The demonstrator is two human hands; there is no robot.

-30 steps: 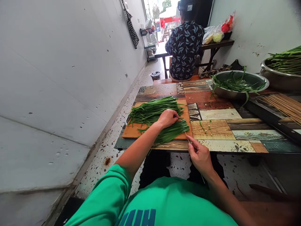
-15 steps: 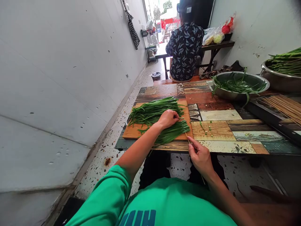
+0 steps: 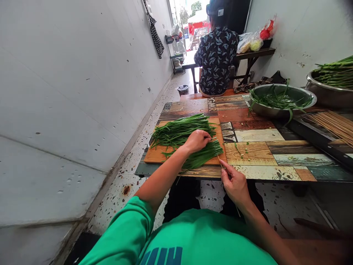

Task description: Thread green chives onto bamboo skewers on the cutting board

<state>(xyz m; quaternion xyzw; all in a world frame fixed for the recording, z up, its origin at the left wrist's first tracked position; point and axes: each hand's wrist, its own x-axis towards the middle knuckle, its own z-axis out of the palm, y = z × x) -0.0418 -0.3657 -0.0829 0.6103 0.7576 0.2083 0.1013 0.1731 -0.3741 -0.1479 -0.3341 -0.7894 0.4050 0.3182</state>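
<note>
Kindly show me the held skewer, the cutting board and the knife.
Skewer (image 3: 218,158), head view: exposed shaft.
Cutting board (image 3: 153,157), head view: bare near-left part.
Knife (image 3: 337,151), head view: black handle.

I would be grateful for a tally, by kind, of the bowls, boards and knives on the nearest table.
Bowls: 2
Boards: 1
Knives: 1
Total: 4

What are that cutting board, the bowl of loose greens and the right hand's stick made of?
Cutting board: likely wood, smooth, warm orange-brown. Bowl: metal, probably stainless steel; its grey rim shines. Stick: perhaps bamboo or wood, plain and pale tan, though too thin to be sure.
</note>
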